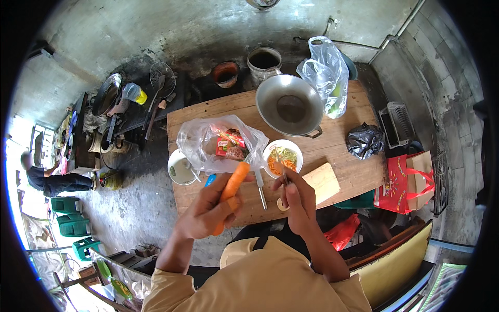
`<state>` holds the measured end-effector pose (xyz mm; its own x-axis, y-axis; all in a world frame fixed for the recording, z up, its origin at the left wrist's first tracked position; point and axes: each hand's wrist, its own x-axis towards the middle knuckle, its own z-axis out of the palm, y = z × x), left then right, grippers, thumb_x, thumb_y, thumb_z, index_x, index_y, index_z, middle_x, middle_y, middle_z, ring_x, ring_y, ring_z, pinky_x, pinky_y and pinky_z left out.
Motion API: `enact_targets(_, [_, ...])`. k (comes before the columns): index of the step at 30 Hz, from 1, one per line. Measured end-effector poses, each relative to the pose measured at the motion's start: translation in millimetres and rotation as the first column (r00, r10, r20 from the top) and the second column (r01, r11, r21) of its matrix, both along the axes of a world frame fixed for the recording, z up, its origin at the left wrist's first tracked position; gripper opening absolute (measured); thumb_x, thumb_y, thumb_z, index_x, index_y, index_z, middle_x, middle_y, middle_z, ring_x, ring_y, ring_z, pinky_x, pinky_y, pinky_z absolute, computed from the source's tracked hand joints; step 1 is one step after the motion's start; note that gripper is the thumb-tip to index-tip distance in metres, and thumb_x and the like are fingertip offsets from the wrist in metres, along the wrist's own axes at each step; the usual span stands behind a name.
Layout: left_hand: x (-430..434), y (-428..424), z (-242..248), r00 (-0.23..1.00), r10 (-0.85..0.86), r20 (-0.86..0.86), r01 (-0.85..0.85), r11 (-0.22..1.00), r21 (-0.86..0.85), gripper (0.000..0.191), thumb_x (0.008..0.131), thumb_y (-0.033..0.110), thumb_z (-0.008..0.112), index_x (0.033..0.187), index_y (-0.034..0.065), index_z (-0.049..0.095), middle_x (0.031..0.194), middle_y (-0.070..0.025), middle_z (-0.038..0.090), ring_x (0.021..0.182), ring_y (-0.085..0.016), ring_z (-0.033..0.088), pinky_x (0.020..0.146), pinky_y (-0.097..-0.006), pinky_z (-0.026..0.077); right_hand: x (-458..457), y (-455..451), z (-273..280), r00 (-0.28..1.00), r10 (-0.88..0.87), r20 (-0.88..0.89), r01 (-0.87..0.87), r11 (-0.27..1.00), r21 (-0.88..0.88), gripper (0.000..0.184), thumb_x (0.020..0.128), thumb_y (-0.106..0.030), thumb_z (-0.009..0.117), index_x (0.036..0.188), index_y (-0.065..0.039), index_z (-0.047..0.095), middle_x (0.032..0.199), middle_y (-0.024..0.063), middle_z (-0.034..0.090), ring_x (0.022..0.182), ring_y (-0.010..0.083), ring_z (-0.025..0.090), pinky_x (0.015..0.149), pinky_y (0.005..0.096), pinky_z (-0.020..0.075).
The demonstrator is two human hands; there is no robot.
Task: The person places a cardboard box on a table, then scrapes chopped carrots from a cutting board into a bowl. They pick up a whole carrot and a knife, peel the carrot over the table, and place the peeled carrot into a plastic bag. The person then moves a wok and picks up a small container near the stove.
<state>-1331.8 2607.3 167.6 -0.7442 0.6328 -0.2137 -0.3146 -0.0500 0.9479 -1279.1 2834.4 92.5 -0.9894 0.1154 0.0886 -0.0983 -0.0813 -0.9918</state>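
My left hand [212, 206] is closed around a peeled-looking orange carrot [236, 180], held at a slant above the near edge of the wooden table. My right hand [295, 201] grips a thin dark tool [285, 177], mostly hidden by the fingers; its kind cannot be told. Just beyond that hand stands a white bowl [299, 150] with shredded orange and pale green vegetables. Between my hands a knife-like utensil [262, 195] lies on the table. To the right is a wooden cutting board [322, 183], partly behind my right hand.
On the wooden table [351, 179] are a metal wok [269, 105], a clear plastic bag [195, 134] with red packets, a white bowl [179, 171], another clear bag [331, 78] and a black bag [365, 141]. A red bag [395, 185] stands right. Far left is another person [58, 181].
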Motion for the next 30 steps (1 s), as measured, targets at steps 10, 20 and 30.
enact_targets(10, [44,23,-7,0.991,0.090,-0.100,-0.089,0.996,0.016,0.043,0.111,0.026,0.051,0.140,-0.0049,0.052,0.080,0.0008,0.058,0.060,-0.004,0.049,0.054,-0.0215,0.040,27,3,69,0.973,0.163,-0.160,-0.056,0.848,0.527,0.066,0.097,-0.031,0.072,0.151,-0.001,0.048,0.097,0.0133,0.065,0.067,0.0239,0.064,0.055,0.0334,0.0515])
enact_targets(20, [52,23,-7,0.992,0.031,-0.123,-0.033,0.999,-0.013,0.046,0.111,0.028,0.050,0.140,-0.0076,0.051,0.085,-0.0039,0.062,0.057,-0.005,0.049,0.051,-0.0214,0.039,30,8,67,0.960,0.147,-0.240,0.020,0.816,0.577,0.058,0.095,-0.026,0.074,0.148,-0.010,0.057,0.085,0.0074,0.060,0.063,0.0175,0.056,0.052,0.0318,0.0450])
enact_targets(30, [57,40,0,0.997,0.022,-0.072,-0.018,0.998,0.056,0.050,0.110,0.032,0.051,0.140,-0.0079,0.050,0.078,-0.0027,0.059,0.058,-0.005,0.051,0.051,-0.0218,0.041,35,12,63,0.953,0.093,-0.288,0.084,0.833,0.547,0.053,0.093,-0.014,0.076,0.143,-0.004,0.062,0.084,0.0085,0.064,0.068,0.0173,0.056,0.059,0.0290,0.0455])
